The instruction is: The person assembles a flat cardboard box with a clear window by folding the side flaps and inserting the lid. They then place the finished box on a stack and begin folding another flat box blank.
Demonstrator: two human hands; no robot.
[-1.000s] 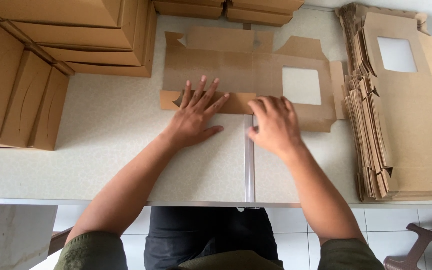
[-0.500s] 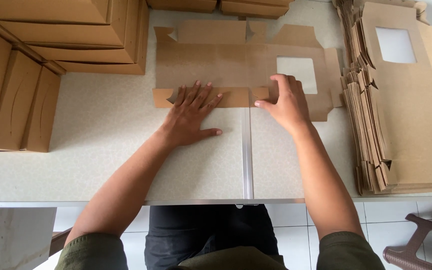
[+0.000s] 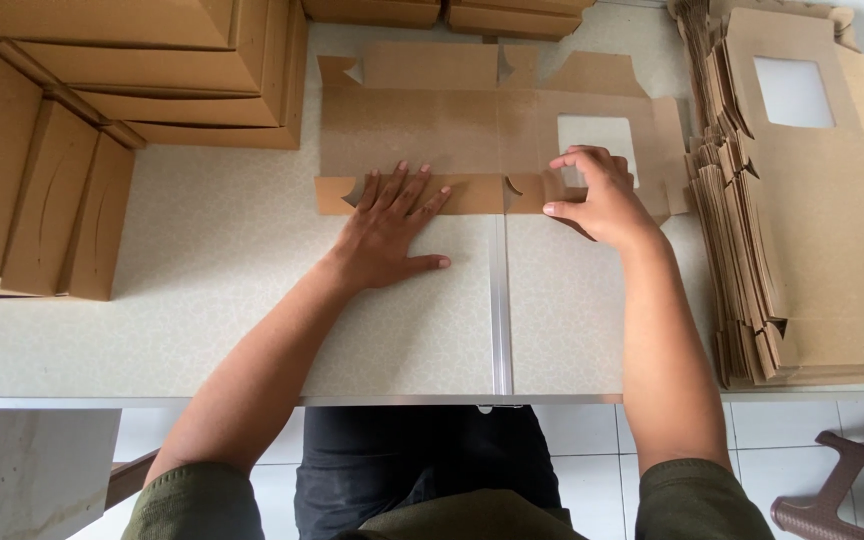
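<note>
Table: pale, with a metal strip down the middle; the box sheet lies flat on its far half.
Box sheet: brown card with a square window and small flaps all round.
Fold: press the near flap flat along its whole crease and keep the sheet steady.
Left hand: open, fingers spread, pressing the flap.
Right hand: curled, pinching the flap by the window.

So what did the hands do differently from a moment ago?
The right hand slid outward and up along the flat box blank, from beside the left hand to the window cut-out, fingers curling on the lower flap there. The left hand stayed flat, pressing the same flap. The stack of blanks and the folded boxes did not move.
</note>
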